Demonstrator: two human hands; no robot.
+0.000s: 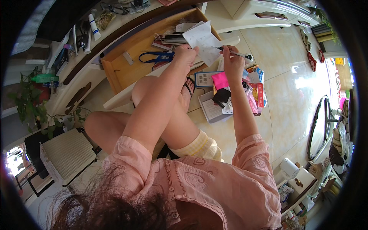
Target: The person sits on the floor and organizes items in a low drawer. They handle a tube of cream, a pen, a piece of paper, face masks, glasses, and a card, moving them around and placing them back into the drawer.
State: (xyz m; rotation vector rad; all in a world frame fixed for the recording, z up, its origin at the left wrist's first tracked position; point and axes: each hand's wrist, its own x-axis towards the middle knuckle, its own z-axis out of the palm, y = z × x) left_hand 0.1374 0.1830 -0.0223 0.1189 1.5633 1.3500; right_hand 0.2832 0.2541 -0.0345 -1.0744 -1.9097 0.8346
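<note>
- The left hand (186, 55) grips the lower left edge of a white paper (203, 40), thumb on top; the curled fingers are partly hidden.
- The right hand (233, 65) has its fingers closed around a pen (241, 55), dark tip at the paper's right edge; whether they touch is unclear.
- The paper is held up over the right end of an open wooden drawer (122, 78); its faint marks are too small to make out.
- In the drawer, a blue strap (165, 56) bears white lettering.
- On the floor beside it, a blue-edged card (206, 79) shows square printed codes, next to a bright pink packet (219, 81).
- A red box (261, 95) at the pile's right has pale characters.
- On the cabinet top, a white tube (93, 26) carries blue print.
</note>
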